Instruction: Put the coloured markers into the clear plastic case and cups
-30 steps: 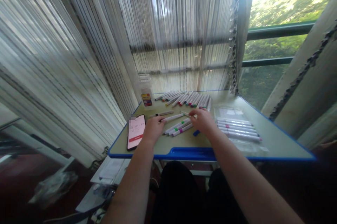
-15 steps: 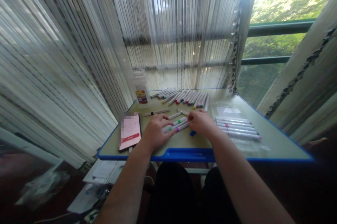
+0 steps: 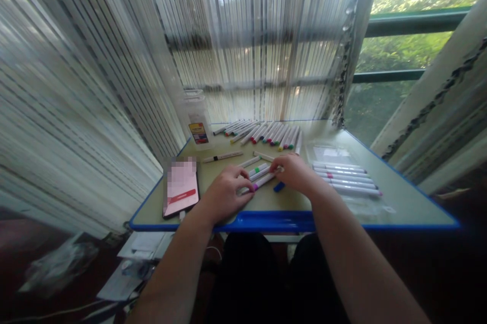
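My left hand [image 3: 227, 190] rests low over the table, its thumb and fingers closed on the left end of a white marker with a purple band [image 3: 264, 181]. At that marker's other end, the fingers of my right hand [image 3: 293, 169] pinch it. Just beyond it lies a white marker with a green band [image 3: 259, 169], partly hidden by my left fingers. A thin white marker [image 3: 249, 162] and another with a green tip [image 3: 266, 156] are close behind. Under my right wrist a blue cap-like piece [image 3: 279, 187] shows.
Many white markers with coloured ends [image 3: 274, 134] lie in a row at the back. A clear plastic container [image 3: 198, 121] stands back left. A phone [image 3: 181, 187] lies left, near a black-banded marker [image 3: 222, 157]. Several markers [image 3: 346, 182] sit on clear packaging [image 3: 353, 207] at right.
My view has shifted a little. My left fingers have drawn back from the green-banded marker and now close on the purple-banded one. My right hand stays at its far end.
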Tool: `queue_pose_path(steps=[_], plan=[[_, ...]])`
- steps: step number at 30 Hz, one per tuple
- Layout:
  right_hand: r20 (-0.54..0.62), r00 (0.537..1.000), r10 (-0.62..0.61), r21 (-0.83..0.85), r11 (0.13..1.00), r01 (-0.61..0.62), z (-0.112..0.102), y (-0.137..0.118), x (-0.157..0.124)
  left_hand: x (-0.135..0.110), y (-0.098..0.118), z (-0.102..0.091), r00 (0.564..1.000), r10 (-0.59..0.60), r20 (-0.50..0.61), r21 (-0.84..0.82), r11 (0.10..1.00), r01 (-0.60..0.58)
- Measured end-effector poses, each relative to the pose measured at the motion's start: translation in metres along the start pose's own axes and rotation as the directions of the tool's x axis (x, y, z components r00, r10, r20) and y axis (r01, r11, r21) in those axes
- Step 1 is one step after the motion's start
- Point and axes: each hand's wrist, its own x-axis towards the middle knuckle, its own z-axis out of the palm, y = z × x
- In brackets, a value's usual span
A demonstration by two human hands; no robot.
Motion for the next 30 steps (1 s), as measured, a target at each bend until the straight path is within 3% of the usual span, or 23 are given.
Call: queue_pose_path(steps=[15,21,25,30], plan=[[0.007,0.999,0.035,0.001,0.999,-0.035,0.001,0.001,-0.001,0.002,0.0,0.003,0.999,-0.03,0.035,0.055,0.998,0.028],[0.0,0.998,-0.06,-0.102,0.993,0.059,0.009,-0.001,0.001,0.002,-0.001,0.004,1.0,-0.028,-0.002,0.02,0.999,0.029],[-0.08,0.989,-0.122,-0.135,0.985,0.111,0.005,-0.008,-0.003,0.003,-0.003,0.002,0.992,-0.044,-0.116,-0.037,0.999,0.04],[-0.271,0.94,-0.205,-0.054,0.979,0.198,-0.02,-0.005,-0.026,0.011,-0.002,-0.005,0.983,-0.074,-0.171,-0.17,0.984,0.044]])
